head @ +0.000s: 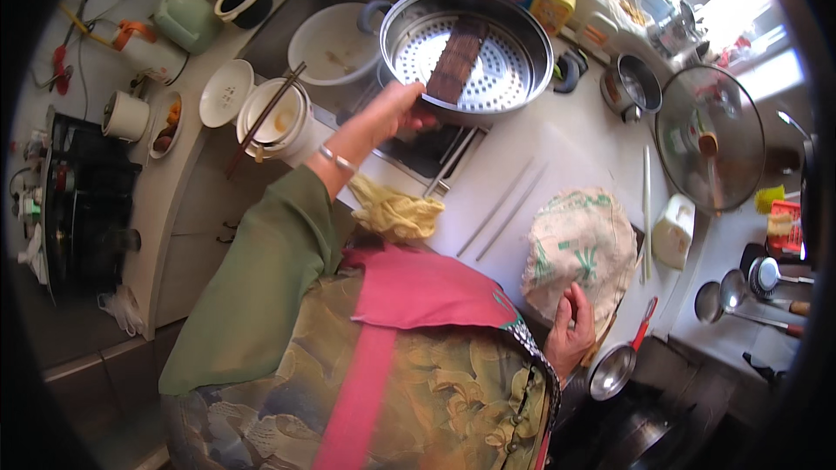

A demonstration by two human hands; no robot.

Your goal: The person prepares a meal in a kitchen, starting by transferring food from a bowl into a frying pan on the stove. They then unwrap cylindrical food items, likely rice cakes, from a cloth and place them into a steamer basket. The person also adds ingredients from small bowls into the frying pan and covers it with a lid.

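Note:
My left hand [406, 108] grips the near rim of a metal steamer pan [408, 55], thumb on the rim and fingers below it. Inside the pan, a dark brown slatted piece [459, 59], perhaps a bamboo mat, lies across the perforated base. Its lower end is close to my thumb. At the lower right, my right hand [573, 329] is loosely curled with nothing visible in it. Just beyond its fingertips is a round beige cloth [578, 251] with green print. Two thin metal rods [503, 212] and a crumpled yellow cloth [398, 209] lie between the hands.
A white basin [333, 46] sits in the sink behind my left wrist. Stacked bowls [271, 121] with chopsticks [268, 114] across them stand at left. A glass lid [710, 137] leans at right. A small red-handled pan [612, 371] is near my right hand, above a dark stove [640, 431].

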